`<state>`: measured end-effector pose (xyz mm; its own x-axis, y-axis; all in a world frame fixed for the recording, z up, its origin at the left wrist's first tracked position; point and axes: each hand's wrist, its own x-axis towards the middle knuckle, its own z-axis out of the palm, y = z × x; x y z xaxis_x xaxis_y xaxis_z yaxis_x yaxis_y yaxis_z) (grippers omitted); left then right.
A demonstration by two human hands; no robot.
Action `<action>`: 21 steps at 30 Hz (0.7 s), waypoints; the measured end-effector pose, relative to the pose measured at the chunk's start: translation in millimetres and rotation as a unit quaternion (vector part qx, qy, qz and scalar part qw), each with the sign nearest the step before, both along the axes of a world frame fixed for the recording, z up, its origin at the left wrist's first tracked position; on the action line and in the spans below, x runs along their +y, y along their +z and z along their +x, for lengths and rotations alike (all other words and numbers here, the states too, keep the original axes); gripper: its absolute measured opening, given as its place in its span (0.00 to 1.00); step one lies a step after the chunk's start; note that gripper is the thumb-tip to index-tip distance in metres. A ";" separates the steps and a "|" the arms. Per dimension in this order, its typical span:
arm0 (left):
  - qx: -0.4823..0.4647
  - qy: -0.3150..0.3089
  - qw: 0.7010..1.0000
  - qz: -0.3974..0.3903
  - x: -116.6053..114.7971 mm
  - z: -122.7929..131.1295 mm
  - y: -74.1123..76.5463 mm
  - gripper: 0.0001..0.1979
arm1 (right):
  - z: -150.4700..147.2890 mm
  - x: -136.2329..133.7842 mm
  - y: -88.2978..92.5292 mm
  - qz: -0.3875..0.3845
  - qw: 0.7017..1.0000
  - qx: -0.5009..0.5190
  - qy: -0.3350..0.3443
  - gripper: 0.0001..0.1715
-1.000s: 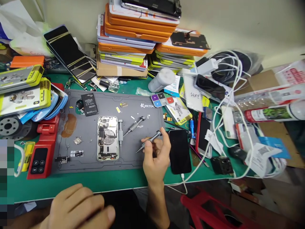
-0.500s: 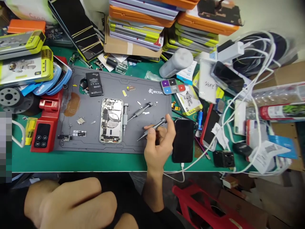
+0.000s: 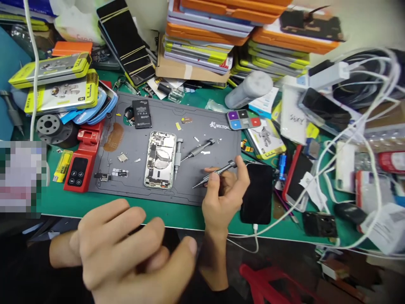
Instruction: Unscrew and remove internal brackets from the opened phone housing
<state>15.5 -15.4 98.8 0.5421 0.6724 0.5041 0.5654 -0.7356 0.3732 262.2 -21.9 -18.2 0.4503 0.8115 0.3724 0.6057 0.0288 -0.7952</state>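
My left hand [image 3: 126,249] hovers close to the camera at the lower left, fingers curled in, thumb pointing right, with nothing visible in it. My right hand [image 3: 224,198] grips a grey precision screwdriver [image 3: 224,169] over the mat's right side, its tip slanting down to the left. On the dark repair mat [image 3: 177,196], left of that hand, lies an opened phone [image 3: 160,160] with its inner parts showing. A second screwdriver [image 3: 177,156] lies along the phone's right edge, and a third screwdriver [image 3: 199,148] rests slantwise beside it. A black battery [image 3: 142,114] sits at the mat's upper left.
Small metal parts [image 3: 122,157] and screws are scattered over the mat. To the right stands a dark phone [image 3: 257,194] on a white cable [image 3: 268,231]. A red device [image 3: 77,171] borders the mat's left. Stacked cases [image 3: 202,31] and a white bottle [image 3: 249,88] line the back.
My left hand has risen and moved right, showing more of its curled fingers and thumb. The whole view has shifted. My right hand still holds the screwdriver.
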 end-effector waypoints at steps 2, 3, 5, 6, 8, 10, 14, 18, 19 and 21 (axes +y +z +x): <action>0.028 -0.088 0.992 0.081 13.4 -6.4 -18.9 0.10 | -0.1 0.5 -0.7 0.002 1.000 0.006 0.000 0.34; 0.032 -0.083 0.991 0.104 19.4 -9.4 -28.6 0.11 | 0.1 0.7 -1.2 0.004 1.000 0.011 0.000 0.34; 0.077 -0.041 0.993 0.083 27.5 -14.1 -46.6 0.13 | 0.7 0.6 -2.3 0.010 1.000 0.021 -0.001 0.35; 0.092 -0.023 0.992 0.081 29.2 -15.6 -54.4 0.12 | 1.0 0.3 -2.6 0.010 1.000 0.025 -0.002 0.35; 0.113 -0.002 0.990 0.079 29.1 -16.4 -66.8 0.13 | 1.5 -0.3 -2.6 0.008 1.000 0.028 -0.002 0.35; 0.121 0.008 0.989 0.082 27.2 -14.5 -74.8 0.14 | 1.8 -0.9 -2.0 0.006 1.000 0.026 0.000 0.34; 0.130 0.028 0.987 0.094 26.1 -6.5 -80.1 0.14 | 2.3 -1.4 -0.6 0.005 1.000 0.014 0.001 0.34; 0.145 0.037 0.985 0.083 26.8 0.7 -79.5 0.15 | 2.9 -2.7 -0.2 0.002 1.000 0.020 0.005 0.34; 0.146 0.038 0.985 0.078 26.6 2.1 -79.3 0.14 | 3.0 -3.2 -0.2 0.001 1.000 0.022 0.004 0.34; 0.143 0.040 0.986 0.069 25.9 4.2 -79.2 0.13 | 3.2 -4.2 -0.1 -0.004 1.000 0.027 0.001 0.34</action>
<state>19.7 10.5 19.6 0.6235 0.6546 0.4275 0.6917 -0.7168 0.0888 265.3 -26.1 -18.4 0.4670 0.8158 0.3412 0.5623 0.0238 -0.8266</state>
